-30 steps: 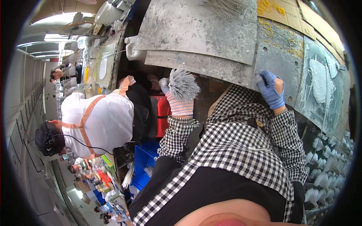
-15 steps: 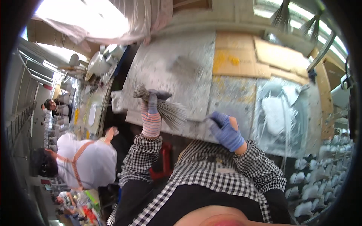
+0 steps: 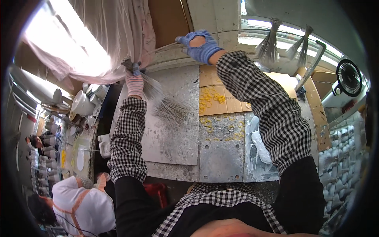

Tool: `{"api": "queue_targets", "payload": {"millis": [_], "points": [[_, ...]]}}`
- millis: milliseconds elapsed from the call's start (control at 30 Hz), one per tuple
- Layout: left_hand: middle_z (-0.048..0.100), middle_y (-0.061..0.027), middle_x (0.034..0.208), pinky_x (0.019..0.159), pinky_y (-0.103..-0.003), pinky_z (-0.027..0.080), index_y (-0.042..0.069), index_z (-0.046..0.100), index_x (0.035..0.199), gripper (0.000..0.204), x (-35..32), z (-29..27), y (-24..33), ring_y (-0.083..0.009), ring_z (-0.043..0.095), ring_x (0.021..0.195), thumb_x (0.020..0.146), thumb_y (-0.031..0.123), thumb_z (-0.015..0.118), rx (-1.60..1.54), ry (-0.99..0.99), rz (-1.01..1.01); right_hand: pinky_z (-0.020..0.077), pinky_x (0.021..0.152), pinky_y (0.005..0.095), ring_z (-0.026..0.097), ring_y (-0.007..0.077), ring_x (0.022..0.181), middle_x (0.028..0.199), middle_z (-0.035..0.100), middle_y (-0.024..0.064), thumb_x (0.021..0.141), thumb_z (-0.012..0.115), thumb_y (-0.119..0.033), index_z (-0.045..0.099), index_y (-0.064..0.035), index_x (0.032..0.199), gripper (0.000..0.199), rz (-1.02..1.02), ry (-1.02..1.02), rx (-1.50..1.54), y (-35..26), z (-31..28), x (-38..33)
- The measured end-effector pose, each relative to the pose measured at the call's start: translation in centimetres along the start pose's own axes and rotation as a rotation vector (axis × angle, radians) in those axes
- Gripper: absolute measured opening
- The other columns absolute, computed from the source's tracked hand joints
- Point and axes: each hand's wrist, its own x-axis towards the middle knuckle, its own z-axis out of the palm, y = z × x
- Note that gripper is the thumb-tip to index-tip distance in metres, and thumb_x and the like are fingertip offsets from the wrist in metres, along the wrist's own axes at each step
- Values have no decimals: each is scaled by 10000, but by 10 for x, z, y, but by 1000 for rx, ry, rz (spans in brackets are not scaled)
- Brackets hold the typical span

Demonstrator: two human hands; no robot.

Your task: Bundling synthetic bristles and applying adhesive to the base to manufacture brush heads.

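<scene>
A bundle of thin grey wire-like strands point(image 3: 151, 87) is gripped in my left hand point(image 3: 135, 82), in a striped glove, at the far left of the work board. The strands fan out toward a loose pile of similar strands point(image 3: 170, 112) on the board. My right hand point(image 3: 202, 47), in a blue glove with bare skin showing at its back, reaches high to the far side. Its fingers close on a thin cord point(image 3: 237, 30) strung in front of the window. Farther right, two grey strand bundles, a larger one point(image 3: 269, 44) and a smaller one point(image 3: 302, 46), hang head-up.
Yellow rings point(image 3: 211, 97) are scattered over cardboard and a metal plate point(image 3: 222, 160). A white sheet-like pile point(image 3: 258, 144) lies beside it, partly under my right arm. A black fan point(image 3: 349, 78) stands at right. At left are a white jug point(image 3: 104, 145) and a co-worker point(image 3: 79, 207).
My right hand has risen from the table's near edge to the cord at the back. My left hand has moved forward, still holding the bundle. The view has shifted toward the window.
</scene>
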Motion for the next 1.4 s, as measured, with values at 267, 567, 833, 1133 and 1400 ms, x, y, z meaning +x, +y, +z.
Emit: {"api": "queue_targets", "payload": {"millis": [267,567,833,1133,1400], "points": [[691,-69,1001,687,-277,525,114,538,1296,293,-51,110,7,-144,618,762,1022,206,580,502,5,361,482,842,408,660,230,901,891,695,36,972,569,-397,740,-231,1085,263,107,-22,-11,-6,-3,-28],[620,-69,1267,949,-292,452,14,464,1399,481,-56,66,-12,-203,585,1098,1008,254,609,1102,-113,744,519,798,420,689,250,885,912,720,54,923,572,-314,734,-228,1061,229,48,103,79,-13,-12,-21],[604,-87,1308,969,-253,456,12,414,1469,478,-79,153,-17,-132,578,1123,1024,132,541,520,-364,238,444,982,444,588,284,1115,1143,631,79,879,612,-227,657,-188,1173,300,182,263,57,-58,-43,-86],[658,-230,1218,942,-410,492,10,544,1334,407,-105,332,-52,-350,637,1111,990,227,554,448,-544,207,472,907,424,609,295,1020,1098,646,88,813,720,-189,700,-115,1093,291,163,-12,648,-178,-102,-289],[628,-189,1171,893,-405,526,62,520,1301,411,-92,331,0,-282,636,1015,942,219,642,670,-1122,129,508,836,415,631,335,945,1012,664,133,741,719,-70,707,-73,1021,280,490,-68,851,-199,-65,-355]]}}
